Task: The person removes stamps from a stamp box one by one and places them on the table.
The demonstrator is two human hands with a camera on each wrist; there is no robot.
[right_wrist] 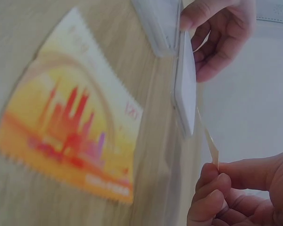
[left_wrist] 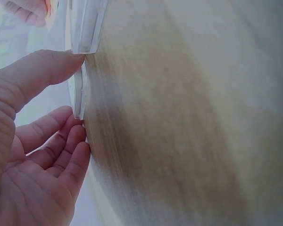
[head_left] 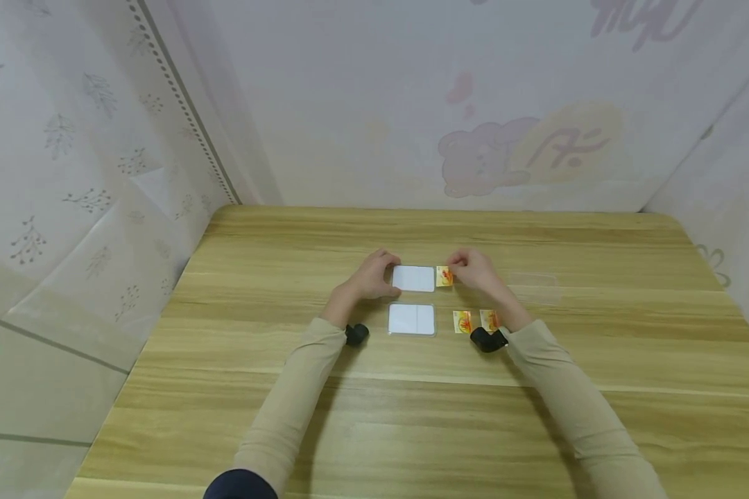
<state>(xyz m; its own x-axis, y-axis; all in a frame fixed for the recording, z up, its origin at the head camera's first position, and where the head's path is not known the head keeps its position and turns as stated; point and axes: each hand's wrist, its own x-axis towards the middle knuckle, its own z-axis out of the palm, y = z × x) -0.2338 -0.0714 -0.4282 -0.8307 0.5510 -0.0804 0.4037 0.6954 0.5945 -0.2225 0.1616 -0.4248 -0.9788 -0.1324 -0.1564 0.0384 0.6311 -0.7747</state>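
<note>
In the head view, my left hand [head_left: 372, 277] holds the left end of a flat clear plastic case with a white inside [head_left: 413, 278], thumb at the near corner and fingers at the far one. My right hand [head_left: 474, 270] pinches a yellow-orange postage stamp [head_left: 444, 276] by its right edge, just right of that case. In the right wrist view this stamp [right_wrist: 211, 143] appears edge-on between thumb and fingertips. A second clear case [head_left: 402, 319] with a white inside lies nearer me. Right of it are two more stamps [head_left: 462, 321], one partly behind my right wrist.
A thin transparent sheet [head_left: 533, 287] lies flat on the wooden table [head_left: 374, 416], right of my right hand. Black wrist-camera mounts [head_left: 488, 340] hang under both wrists, the right one close to the lower stamps. Patterned white cloth [head_left: 349, 104] stands behind the table.
</note>
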